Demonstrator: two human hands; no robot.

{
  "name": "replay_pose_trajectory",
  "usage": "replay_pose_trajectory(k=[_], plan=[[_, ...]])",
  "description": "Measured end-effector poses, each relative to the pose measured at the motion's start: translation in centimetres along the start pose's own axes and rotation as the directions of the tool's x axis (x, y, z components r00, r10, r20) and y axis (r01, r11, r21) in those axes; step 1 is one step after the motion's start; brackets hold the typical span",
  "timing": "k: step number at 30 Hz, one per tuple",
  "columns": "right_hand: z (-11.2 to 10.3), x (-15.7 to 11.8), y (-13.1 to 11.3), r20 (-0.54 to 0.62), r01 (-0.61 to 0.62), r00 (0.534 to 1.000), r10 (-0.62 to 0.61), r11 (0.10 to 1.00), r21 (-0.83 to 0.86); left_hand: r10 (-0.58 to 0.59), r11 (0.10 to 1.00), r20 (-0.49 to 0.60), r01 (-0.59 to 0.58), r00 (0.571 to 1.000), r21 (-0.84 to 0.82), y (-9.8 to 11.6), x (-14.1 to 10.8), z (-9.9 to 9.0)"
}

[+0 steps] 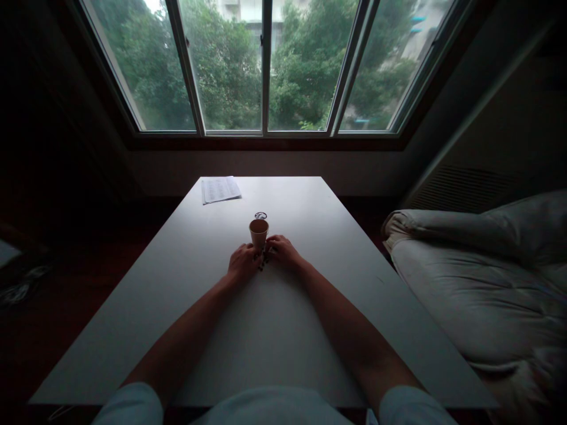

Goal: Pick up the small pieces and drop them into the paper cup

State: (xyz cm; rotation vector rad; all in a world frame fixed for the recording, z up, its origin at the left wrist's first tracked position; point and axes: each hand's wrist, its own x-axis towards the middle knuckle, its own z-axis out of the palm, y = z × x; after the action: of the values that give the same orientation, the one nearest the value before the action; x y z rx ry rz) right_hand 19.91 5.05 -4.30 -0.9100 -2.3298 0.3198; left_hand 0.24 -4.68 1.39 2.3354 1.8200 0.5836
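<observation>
A brown paper cup [258,234] stands upright, mouth up, near the middle of the white table [283,330]. Several small dark pieces [261,267] lie loose in front of it, too small to name. To the left of the cup's base rests my left hand [243,260], fingers curled inward by the pieces; its fingertips are partly hidden. On the other side, my right hand [283,251] has bent fingers close to the cup's right wall and the pieces. Whether either hand touches the cup or pinches a piece is unclear. Just behind the cup is a small round dark-and-white object [261,215].
Printed paper sheets [220,189] lie at the table's far left corner. A padded pale sofa or cushion [478,283] borders the right side. Beyond the far edge is a wall with a wide window [264,71]. The floor [88,277] at left is dark.
</observation>
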Motion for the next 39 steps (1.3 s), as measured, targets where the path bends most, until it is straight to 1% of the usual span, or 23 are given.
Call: replay_pose_trajectory(k=[5,10,14,17,20,22,24,26,29,32,35,37,39], plan=[[0.2,0.0,-0.2,-0.02,-0.015,1.0,0.015,1.0,0.002,0.006,1.0,0.0,-0.006,1.0,0.014,0.1,0.1,0.0],[0.1,0.1,-0.7,-0.084,-0.045,0.995,0.047,0.999,0.024,-0.002,1.0,0.0,0.002,1.0,0.019,0.5,0.3,0.3],[-0.1,0.3,-1.0,-0.144,-0.095,0.984,0.107,0.992,0.087,-0.014,1.0,-0.006,0.014,1.0,-0.008,0.5,0.5,0.9],[-0.5,0.3,-1.0,-0.237,-0.163,0.951,0.201,0.972,0.171,-0.017,0.999,-0.008,0.017,1.0,-0.042,0.4,0.7,1.2],[-0.9,0.3,-1.0,-0.294,-0.275,0.891,0.347,0.926,0.26,-0.027,0.997,-0.002,0.027,1.0,-0.067,0.4,1.0,1.4],[-1.1,0.3,-1.1,-0.323,-0.32,0.853,0.41,0.9,0.297,-0.04,0.996,0.015,0.041,0.999,-0.077,0.4,1.2,1.4],[-1.2,0.2,-1.2,-0.351,-0.323,0.834,0.426,0.892,0.315,-0.042,0.995,0.04,0.045,0.998,-0.091,0.3,1.3,1.4],[-1.2,0.2,-1.2,-0.367,-0.312,0.827,0.427,0.89,0.332,-0.029,0.994,0.056,0.034,0.998,-0.108,0.2,1.4,1.5],[-0.9,0.3,-1.0,-0.365,-0.295,0.817,0.446,0.868,0.4,-0.005,0.992,0.048,0.011,0.999,-0.125,-0.1,1.3,1.5],[-0.7,0.5,-0.4,-0.345,-0.264,0.795,0.498,0.797,0.543,0.017,0.992,0.021,-0.014,1.0,-0.129,-0.2,1.1,1.4],[-0.6,0.8,0.0,-0.286,-0.218,0.779,0.558,0.668,0.712,0.045,0.99,0.007,-0.044,0.999,-0.136,-0.2,1.1,1.4],[-0.6,0.9,0.2,-0.249,-0.197,0.772,0.585,0.592,0.781,0.041,0.99,0.002,-0.041,0.999,-0.138,-0.1,1.1,1.5],[-0.6,0.8,0.3,-0.225,-0.185,0.771,0.596,0.547,0.816,0.021,0.99,0.003,-0.02,1.0,-0.142,-0.2,1.1,1.6]])
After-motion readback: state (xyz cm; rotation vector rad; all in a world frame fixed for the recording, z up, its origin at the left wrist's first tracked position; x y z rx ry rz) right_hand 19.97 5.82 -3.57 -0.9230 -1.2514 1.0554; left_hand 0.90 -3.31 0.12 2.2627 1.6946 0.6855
